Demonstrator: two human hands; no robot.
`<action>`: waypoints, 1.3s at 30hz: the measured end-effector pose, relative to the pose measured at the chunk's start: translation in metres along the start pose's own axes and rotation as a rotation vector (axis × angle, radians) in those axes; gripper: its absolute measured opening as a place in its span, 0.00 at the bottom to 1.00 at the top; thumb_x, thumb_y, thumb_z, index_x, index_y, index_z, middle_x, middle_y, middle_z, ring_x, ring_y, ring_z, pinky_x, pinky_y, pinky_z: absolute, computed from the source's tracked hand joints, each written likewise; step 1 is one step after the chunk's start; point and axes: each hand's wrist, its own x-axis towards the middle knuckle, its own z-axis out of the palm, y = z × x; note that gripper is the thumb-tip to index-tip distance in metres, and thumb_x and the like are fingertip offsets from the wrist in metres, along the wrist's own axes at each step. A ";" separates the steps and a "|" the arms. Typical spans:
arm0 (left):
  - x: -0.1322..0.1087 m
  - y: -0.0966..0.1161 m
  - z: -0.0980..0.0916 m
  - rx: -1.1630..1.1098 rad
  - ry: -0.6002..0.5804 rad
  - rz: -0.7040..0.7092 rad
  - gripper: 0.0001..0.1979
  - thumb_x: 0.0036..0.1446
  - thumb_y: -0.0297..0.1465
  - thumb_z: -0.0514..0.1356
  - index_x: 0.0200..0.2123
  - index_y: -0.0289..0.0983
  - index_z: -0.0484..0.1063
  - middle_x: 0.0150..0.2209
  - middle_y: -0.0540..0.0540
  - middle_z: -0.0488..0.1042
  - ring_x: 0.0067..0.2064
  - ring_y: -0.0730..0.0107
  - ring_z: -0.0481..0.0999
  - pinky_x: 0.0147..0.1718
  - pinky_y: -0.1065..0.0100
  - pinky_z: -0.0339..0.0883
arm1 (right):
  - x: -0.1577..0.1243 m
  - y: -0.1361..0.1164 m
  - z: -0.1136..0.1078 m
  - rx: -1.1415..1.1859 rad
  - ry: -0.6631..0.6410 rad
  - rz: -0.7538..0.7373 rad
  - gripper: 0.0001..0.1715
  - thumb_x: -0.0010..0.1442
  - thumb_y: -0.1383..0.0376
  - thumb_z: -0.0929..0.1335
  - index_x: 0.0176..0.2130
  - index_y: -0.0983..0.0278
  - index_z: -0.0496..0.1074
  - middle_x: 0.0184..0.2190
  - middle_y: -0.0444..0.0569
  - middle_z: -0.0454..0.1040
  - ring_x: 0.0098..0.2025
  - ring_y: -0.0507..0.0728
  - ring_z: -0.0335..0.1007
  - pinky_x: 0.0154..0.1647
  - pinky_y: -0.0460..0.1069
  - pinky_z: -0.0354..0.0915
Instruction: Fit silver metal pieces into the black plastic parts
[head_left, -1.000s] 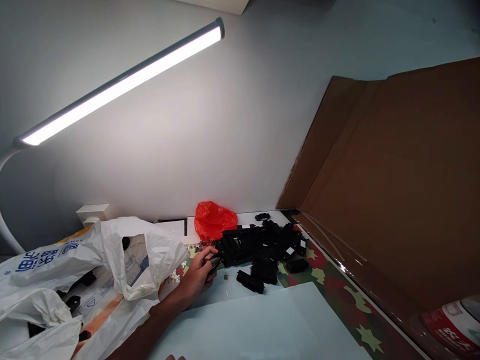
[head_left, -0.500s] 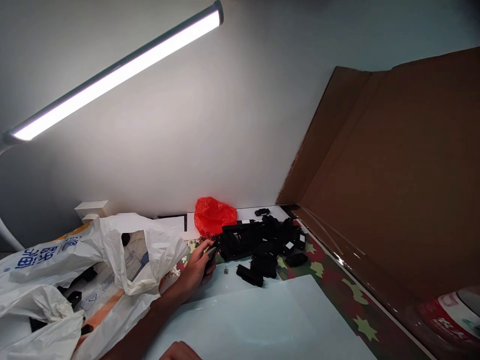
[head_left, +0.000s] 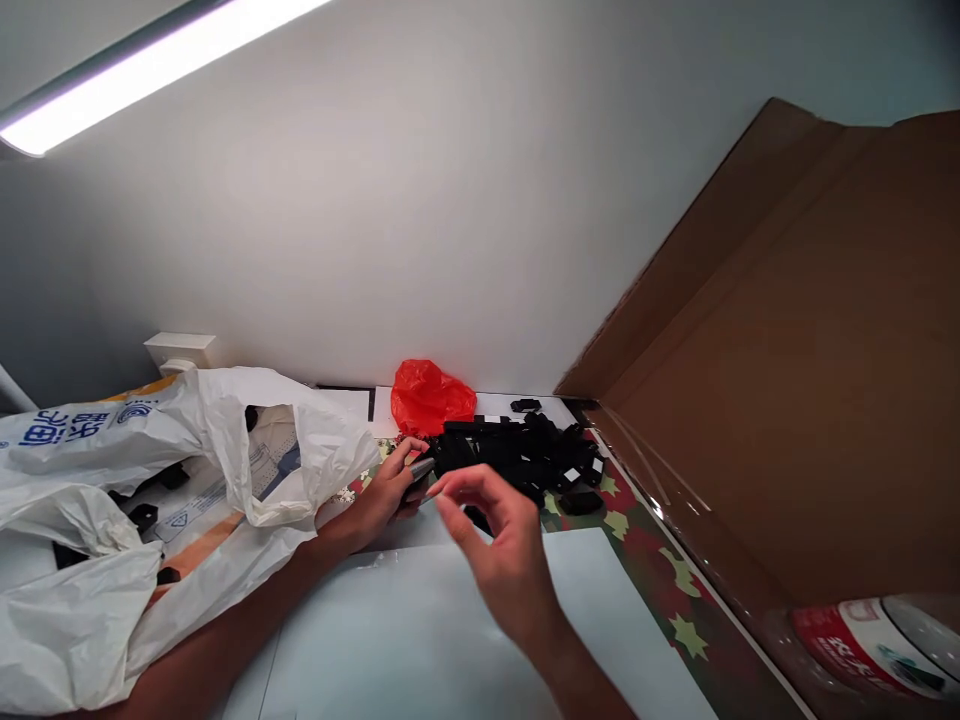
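Before a plain wall (head_left: pixel 450 200), the left hand (head_left: pixel 386 492) clasps a grey-and-black piece (head_left: pixel 422 468) beside black plastic parts (head_left: pixel 517 450). It looks light and stiff, best gripped edgewise; I cannot tell whether the right hand (head_left: pixel 501 540), fingertips together, pinches anything.

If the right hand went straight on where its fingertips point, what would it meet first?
Probably the slim grey-and-black object in the left hand, just ahead of the right hand; depth is unclear.
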 end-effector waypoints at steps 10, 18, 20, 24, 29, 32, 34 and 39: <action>0.008 -0.007 0.003 -0.012 -0.031 -0.073 0.18 0.56 0.42 0.65 0.37 0.41 0.60 0.23 0.60 0.57 0.20 0.80 0.51 0.18 0.75 0.45 | 0.019 0.078 -0.016 -0.027 0.189 0.112 0.15 0.63 0.53 0.72 0.35 0.63 0.73 0.30 0.46 0.74 0.31 0.55 0.71 0.32 0.48 0.70; 0.006 0.003 0.004 -0.038 -0.076 -0.112 0.17 0.62 0.47 0.59 0.35 0.37 0.66 0.24 0.55 0.60 0.22 0.79 0.53 0.20 0.73 0.47 | 0.011 0.077 -0.010 -0.165 0.274 -0.019 0.12 0.68 0.57 0.68 0.48 0.61 0.70 0.39 0.49 0.77 0.41 0.58 0.75 0.42 0.52 0.71; 0.006 0.002 0.003 -0.011 -0.066 -0.104 0.20 0.65 0.50 0.55 0.34 0.38 0.65 0.23 0.55 0.61 0.22 0.78 0.53 0.20 0.73 0.48 | 0.012 0.079 -0.010 -0.183 0.290 -0.040 0.15 0.68 0.57 0.68 0.51 0.61 0.68 0.42 0.50 0.76 0.44 0.58 0.75 0.44 0.53 0.71; 0.006 0.000 0.005 0.074 -0.021 -0.099 0.26 0.65 0.57 0.50 0.36 0.39 0.65 0.20 0.55 0.62 0.19 0.77 0.52 0.18 0.73 0.46 | 0.015 0.082 -0.010 -0.243 0.308 -0.077 0.20 0.68 0.58 0.68 0.56 0.60 0.65 0.47 0.52 0.74 0.48 0.60 0.73 0.46 0.55 0.71; 0.003 0.002 0.007 0.098 0.033 -0.128 0.26 0.67 0.57 0.47 0.38 0.40 0.63 0.17 0.56 0.60 0.19 0.76 0.52 0.18 0.73 0.46 | 0.018 0.086 -0.013 -0.255 0.308 -0.086 0.27 0.68 0.59 0.67 0.63 0.59 0.58 0.46 0.51 0.73 0.45 0.59 0.72 0.46 0.56 0.70; 0.003 0.002 0.007 0.075 0.041 -0.119 0.25 0.66 0.57 0.49 0.36 0.41 0.61 0.16 0.58 0.57 0.18 0.77 0.50 0.18 0.72 0.43 | 0.019 0.086 -0.016 -0.267 0.282 -0.074 0.29 0.69 0.60 0.66 0.65 0.58 0.54 0.44 0.49 0.73 0.43 0.58 0.71 0.47 0.57 0.70; 0.005 0.001 0.006 0.057 0.032 -0.104 0.26 0.64 0.59 0.51 0.35 0.41 0.59 0.16 0.59 0.56 0.18 0.77 0.48 0.17 0.72 0.42 | 0.019 0.084 -0.018 -0.292 0.219 -0.055 0.32 0.69 0.61 0.65 0.67 0.58 0.53 0.42 0.47 0.73 0.41 0.58 0.71 0.48 0.57 0.70; 0.007 -0.003 0.004 0.024 -0.026 -0.113 0.24 0.63 0.58 0.54 0.39 0.41 0.61 0.19 0.58 0.58 0.20 0.77 0.49 0.18 0.74 0.43 | 0.022 0.081 -0.018 -0.315 0.040 0.069 0.41 0.66 0.59 0.69 0.70 0.56 0.49 0.42 0.46 0.74 0.37 0.57 0.74 0.45 0.57 0.73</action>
